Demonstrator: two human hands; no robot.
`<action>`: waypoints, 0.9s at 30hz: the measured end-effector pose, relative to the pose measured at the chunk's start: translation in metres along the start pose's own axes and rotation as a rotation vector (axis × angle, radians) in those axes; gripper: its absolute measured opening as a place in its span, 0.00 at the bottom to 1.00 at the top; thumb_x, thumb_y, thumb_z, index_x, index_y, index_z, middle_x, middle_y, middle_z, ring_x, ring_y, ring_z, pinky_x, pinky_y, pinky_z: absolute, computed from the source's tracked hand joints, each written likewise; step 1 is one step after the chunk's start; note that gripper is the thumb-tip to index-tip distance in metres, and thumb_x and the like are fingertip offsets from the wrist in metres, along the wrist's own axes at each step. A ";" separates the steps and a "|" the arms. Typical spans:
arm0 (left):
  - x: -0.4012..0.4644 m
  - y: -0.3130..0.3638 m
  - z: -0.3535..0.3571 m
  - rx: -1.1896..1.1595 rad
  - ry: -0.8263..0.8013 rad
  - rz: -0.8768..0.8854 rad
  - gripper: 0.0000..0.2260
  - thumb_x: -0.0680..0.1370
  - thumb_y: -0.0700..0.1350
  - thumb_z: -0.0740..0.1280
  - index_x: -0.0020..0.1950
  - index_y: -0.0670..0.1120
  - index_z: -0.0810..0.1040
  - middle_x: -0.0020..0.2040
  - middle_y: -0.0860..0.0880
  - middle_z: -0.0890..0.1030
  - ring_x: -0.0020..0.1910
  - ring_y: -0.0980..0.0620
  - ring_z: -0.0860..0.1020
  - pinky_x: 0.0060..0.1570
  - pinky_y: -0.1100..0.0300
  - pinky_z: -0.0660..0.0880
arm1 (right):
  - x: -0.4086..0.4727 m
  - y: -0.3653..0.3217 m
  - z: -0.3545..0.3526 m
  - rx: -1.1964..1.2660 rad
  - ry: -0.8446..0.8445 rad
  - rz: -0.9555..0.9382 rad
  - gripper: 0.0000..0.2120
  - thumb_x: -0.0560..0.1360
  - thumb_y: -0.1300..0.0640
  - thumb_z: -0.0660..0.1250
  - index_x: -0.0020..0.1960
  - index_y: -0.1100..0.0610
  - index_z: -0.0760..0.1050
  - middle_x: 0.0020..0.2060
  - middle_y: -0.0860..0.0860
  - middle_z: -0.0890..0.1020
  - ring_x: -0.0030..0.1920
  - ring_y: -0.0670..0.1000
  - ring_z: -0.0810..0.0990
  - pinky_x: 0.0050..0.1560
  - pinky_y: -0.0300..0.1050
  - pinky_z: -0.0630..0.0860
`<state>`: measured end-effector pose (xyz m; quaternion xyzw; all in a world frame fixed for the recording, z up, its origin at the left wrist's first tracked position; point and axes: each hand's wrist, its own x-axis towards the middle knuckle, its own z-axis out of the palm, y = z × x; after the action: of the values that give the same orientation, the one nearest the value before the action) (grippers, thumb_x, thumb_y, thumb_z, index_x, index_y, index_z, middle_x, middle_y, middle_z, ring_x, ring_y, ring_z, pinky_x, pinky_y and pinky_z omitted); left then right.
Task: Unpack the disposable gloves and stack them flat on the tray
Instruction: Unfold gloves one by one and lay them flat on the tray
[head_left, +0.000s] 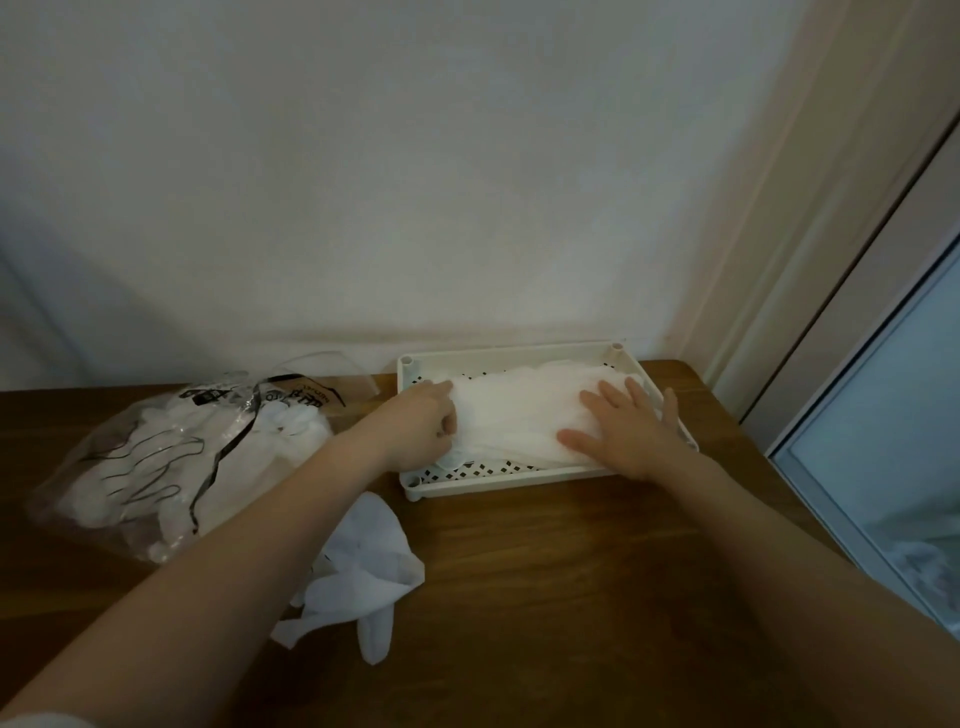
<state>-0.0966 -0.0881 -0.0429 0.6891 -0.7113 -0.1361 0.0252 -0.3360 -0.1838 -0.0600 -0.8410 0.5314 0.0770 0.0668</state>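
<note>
Pressing down on the stack of gloves (519, 415) in the tray (498, 480), the right hand (623, 426) is lying flat with fingers spread, gripping nothing. The left hand (421, 426) is working the stack's left edge inside the tray, fingers curled and seemingly pinching the film. Several gloves are already lying fairly flat there, so the job looks partway through. Just left of the tray, the plastic bag (171, 457) is still holding more gloves, and a crumpled loose glove (358, 566) is waiting on the surface in front of the tray, under the left forearm.
</note>
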 end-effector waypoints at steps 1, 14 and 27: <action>-0.004 0.001 -0.002 -0.017 0.043 0.005 0.12 0.79 0.43 0.59 0.61 0.48 0.73 0.77 0.48 0.55 0.73 0.49 0.59 0.68 0.55 0.62 | -0.005 -0.006 -0.003 0.023 0.076 -0.026 0.33 0.76 0.33 0.49 0.76 0.49 0.54 0.77 0.50 0.51 0.77 0.54 0.45 0.71 0.62 0.36; -0.093 -0.007 -0.018 -0.155 0.181 0.078 0.15 0.80 0.37 0.56 0.63 0.48 0.76 0.61 0.51 0.78 0.54 0.58 0.74 0.52 0.68 0.70 | -0.073 -0.164 0.007 0.436 -0.141 -0.398 0.20 0.79 0.47 0.60 0.34 0.58 0.70 0.28 0.52 0.70 0.29 0.50 0.68 0.34 0.44 0.66; -0.134 -0.019 0.013 -0.436 0.137 0.004 0.05 0.78 0.48 0.63 0.50 0.47 0.76 0.44 0.52 0.79 0.43 0.54 0.78 0.45 0.61 0.74 | -0.090 -0.143 -0.017 1.451 -0.197 -0.303 0.06 0.75 0.61 0.64 0.51 0.60 0.75 0.50 0.57 0.80 0.52 0.56 0.78 0.54 0.49 0.74</action>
<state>-0.0749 0.0457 -0.0392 0.6737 -0.6630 -0.2393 0.2219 -0.2444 -0.0462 -0.0212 -0.6389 0.3187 -0.2280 0.6621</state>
